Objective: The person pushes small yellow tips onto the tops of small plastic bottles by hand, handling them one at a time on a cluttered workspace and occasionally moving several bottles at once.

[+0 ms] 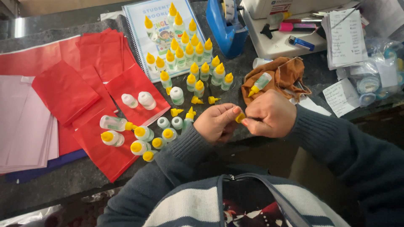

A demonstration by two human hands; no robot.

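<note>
- Left hand and right hand, fingers pinching one yellow cap between them, possibly on a hidden bottle.
- Capped bottles on a blue-edged booklet; red bags left.
- Dark tabletop.

The bottles are translucent plastic, smooth and slightly glossy, with opaque yellow plastic caps. The red bags look like thin matt paper with crisp folds; the pale sheets are matt paper too. The booklet has a glossy cover and wire binding. The tape dispenser is shiny blue plastic. The brown cloth is soft and crumpled. The tabletop is dark, speckled and matt. The sleeves are ribbed knit.
</note>
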